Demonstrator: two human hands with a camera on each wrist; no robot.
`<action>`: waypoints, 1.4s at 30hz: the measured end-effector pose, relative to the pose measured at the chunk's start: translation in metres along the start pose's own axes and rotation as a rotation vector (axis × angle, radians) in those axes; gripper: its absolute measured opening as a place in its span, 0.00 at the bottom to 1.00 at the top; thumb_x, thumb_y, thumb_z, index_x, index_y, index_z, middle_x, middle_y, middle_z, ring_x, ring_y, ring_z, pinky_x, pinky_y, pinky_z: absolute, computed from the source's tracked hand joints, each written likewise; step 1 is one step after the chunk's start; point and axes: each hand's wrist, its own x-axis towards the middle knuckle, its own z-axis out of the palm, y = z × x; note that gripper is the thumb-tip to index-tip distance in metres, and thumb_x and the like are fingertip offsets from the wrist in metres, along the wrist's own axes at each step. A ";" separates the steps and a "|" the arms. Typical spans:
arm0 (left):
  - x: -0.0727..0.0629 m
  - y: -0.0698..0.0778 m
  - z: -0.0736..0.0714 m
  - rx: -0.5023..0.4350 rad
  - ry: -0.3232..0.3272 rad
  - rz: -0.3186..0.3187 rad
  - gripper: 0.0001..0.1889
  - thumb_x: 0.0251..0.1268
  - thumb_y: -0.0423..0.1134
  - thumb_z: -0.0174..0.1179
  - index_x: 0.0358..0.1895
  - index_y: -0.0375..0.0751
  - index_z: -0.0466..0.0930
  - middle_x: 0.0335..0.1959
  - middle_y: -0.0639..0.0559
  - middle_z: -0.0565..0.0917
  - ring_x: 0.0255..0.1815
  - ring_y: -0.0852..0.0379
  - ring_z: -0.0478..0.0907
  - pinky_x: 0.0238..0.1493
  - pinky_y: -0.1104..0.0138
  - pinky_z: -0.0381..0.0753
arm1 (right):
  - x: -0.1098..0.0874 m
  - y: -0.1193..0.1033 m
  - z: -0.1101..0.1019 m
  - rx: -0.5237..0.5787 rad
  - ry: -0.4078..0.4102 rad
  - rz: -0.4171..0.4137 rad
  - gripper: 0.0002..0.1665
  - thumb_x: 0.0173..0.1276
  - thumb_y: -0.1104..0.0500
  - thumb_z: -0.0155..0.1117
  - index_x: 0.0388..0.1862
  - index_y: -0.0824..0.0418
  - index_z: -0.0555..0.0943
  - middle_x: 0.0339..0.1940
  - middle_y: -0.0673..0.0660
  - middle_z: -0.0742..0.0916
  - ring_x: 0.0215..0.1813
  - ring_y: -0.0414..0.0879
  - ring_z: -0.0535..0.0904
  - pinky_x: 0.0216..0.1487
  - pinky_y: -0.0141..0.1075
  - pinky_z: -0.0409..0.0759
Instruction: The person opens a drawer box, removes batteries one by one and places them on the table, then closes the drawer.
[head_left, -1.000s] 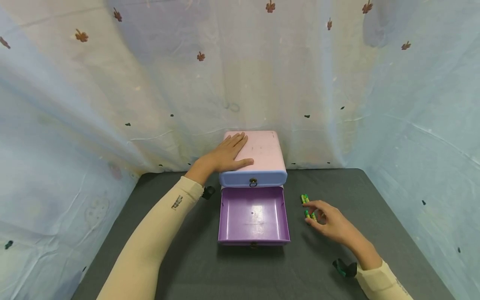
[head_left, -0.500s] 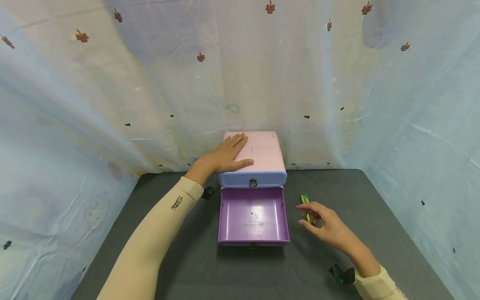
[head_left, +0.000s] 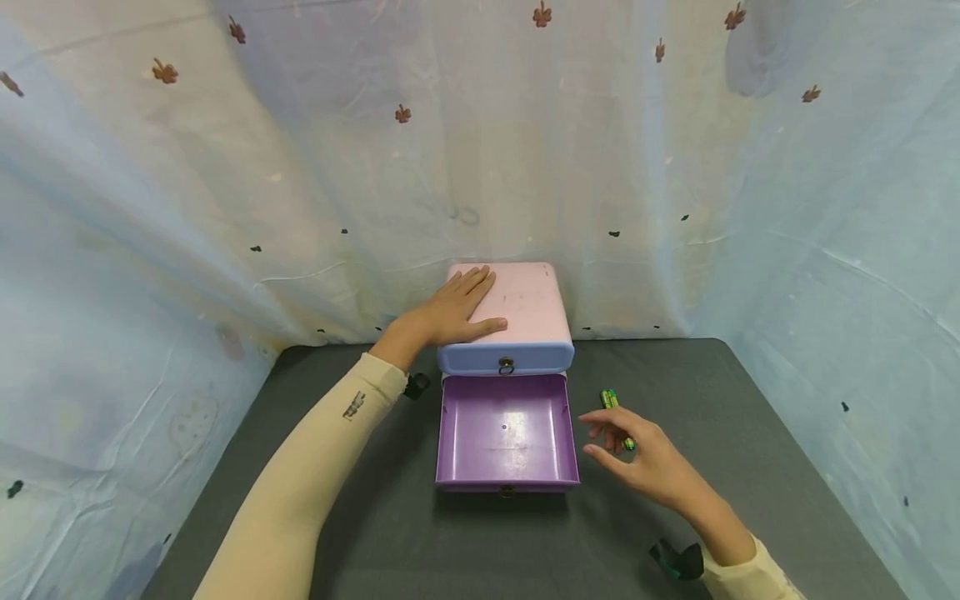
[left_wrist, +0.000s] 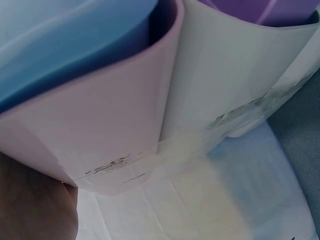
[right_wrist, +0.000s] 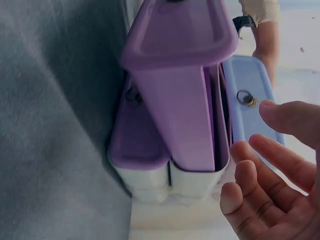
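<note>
My left hand (head_left: 453, 312) lies flat on the pink top (head_left: 528, 300) of a small drawer cabinet, fingers spread. Below the blue drawer front (head_left: 472, 358) with its ring pull, a purple drawer (head_left: 504, 454) is pulled out, nothing inside. Right of it hovers my right hand (head_left: 645, 458), thumb and fingers apart. The right wrist view shows nothing in that hand's loosely bent fingers (right_wrist: 272, 160). Green batteries (head_left: 609, 399) lie just beyond it. Another green battery end (head_left: 628, 444) shows through the gap between thumb and fingers; the rest is hidden.
Another purple drawer (right_wrist: 137, 135), pushed in, sits beneath the pulled-out one. The cabinet stands on a dark grey table (head_left: 495, 550), its back near a pale patterned curtain (head_left: 495, 167). Curtain also hangs along both sides.
My right hand has shifted left from over the batteries toward the purple drawer's right side, its thumb and fingers staying apart. The left hand has stayed still.
</note>
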 end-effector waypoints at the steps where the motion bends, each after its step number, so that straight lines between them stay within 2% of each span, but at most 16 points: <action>1: 0.000 0.000 0.000 0.002 0.001 0.001 0.52 0.81 0.70 0.47 0.89 0.39 0.37 0.91 0.43 0.38 0.91 0.48 0.31 0.89 0.54 0.29 | 0.001 -0.002 0.001 0.008 0.001 -0.003 0.26 0.65 0.69 0.81 0.60 0.55 0.86 0.36 0.43 0.83 0.33 0.42 0.79 0.33 0.35 0.82; 12: -0.001 0.000 0.000 0.006 -0.001 -0.005 0.52 0.81 0.70 0.46 0.89 0.39 0.36 0.91 0.43 0.38 0.91 0.48 0.32 0.89 0.54 0.29 | 0.003 -0.019 0.010 0.062 -0.018 -0.023 0.22 0.66 0.68 0.80 0.58 0.62 0.86 0.41 0.48 0.88 0.34 0.35 0.80 0.33 0.35 0.85; 15: -0.001 0.000 0.001 0.004 -0.002 -0.007 0.52 0.81 0.70 0.46 0.89 0.39 0.36 0.91 0.43 0.38 0.91 0.48 0.31 0.89 0.54 0.29 | 0.003 -0.023 0.013 0.082 -0.014 -0.027 0.21 0.66 0.68 0.80 0.57 0.60 0.86 0.41 0.50 0.89 0.34 0.35 0.81 0.35 0.34 0.86; 21: 0.000 0.000 0.001 0.002 -0.001 -0.006 0.52 0.81 0.70 0.46 0.89 0.39 0.37 0.91 0.43 0.38 0.91 0.48 0.32 0.89 0.55 0.29 | 0.002 -0.029 0.019 0.145 -0.011 -0.021 0.23 0.66 0.69 0.79 0.57 0.55 0.86 0.39 0.46 0.89 0.35 0.37 0.84 0.37 0.35 0.88; 28: -0.001 0.001 -0.001 0.003 -0.005 -0.007 0.51 0.82 0.69 0.46 0.89 0.39 0.37 0.91 0.43 0.38 0.91 0.47 0.32 0.89 0.53 0.29 | -0.001 -0.033 0.030 0.237 -0.015 -0.046 0.23 0.67 0.69 0.78 0.59 0.57 0.86 0.39 0.54 0.90 0.37 0.40 0.87 0.39 0.33 0.88; 37: 0.000 0.002 -0.001 -0.007 -0.007 0.002 0.52 0.82 0.70 0.46 0.89 0.38 0.37 0.91 0.42 0.38 0.91 0.47 0.32 0.89 0.53 0.29 | -0.004 -0.046 0.032 0.245 0.044 -0.010 0.23 0.65 0.71 0.80 0.55 0.53 0.88 0.41 0.51 0.91 0.36 0.40 0.86 0.39 0.30 0.88; 42: 0.000 0.000 0.000 -0.010 -0.005 -0.001 0.52 0.81 0.70 0.46 0.89 0.39 0.36 0.91 0.43 0.37 0.91 0.48 0.31 0.88 0.55 0.28 | -0.006 -0.049 0.034 0.266 0.018 0.018 0.23 0.66 0.71 0.79 0.55 0.52 0.88 0.41 0.56 0.91 0.37 0.40 0.87 0.41 0.32 0.89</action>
